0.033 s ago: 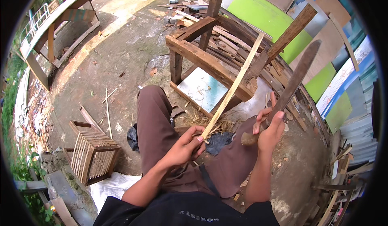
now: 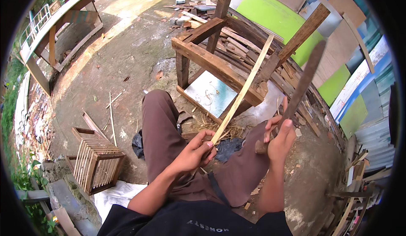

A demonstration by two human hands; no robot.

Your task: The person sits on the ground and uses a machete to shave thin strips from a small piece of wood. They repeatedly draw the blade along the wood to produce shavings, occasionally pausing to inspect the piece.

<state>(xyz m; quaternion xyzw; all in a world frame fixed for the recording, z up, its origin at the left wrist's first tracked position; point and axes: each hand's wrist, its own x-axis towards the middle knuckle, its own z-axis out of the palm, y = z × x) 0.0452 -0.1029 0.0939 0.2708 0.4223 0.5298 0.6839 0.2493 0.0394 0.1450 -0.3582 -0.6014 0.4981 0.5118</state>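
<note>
Gripping one pale wood strip (image 2: 241,93), left hand (image 2: 192,153) closed at lower end; strip slants up-right. Right hand (image 2: 279,136) fisted round one dark blade (image 2: 305,80), tip up-right.

Outdoor yard around me, in flat daylight. Stained, cracked concrete floor (image 2: 127,54) strewn with wood chips and thin sticks. Ahead, a rough frame of dark timber beams (image 2: 211,62) stands over a pale blue sheet (image 2: 211,94). Behind it, stacked green panels (image 2: 270,12) and brown boards lean together. Upper left, a long wooden bench frame (image 2: 55,29) beside greenery. Lower left, a small slatted wooden crate (image 2: 95,162) lies beside a white sack (image 2: 114,196).
</note>
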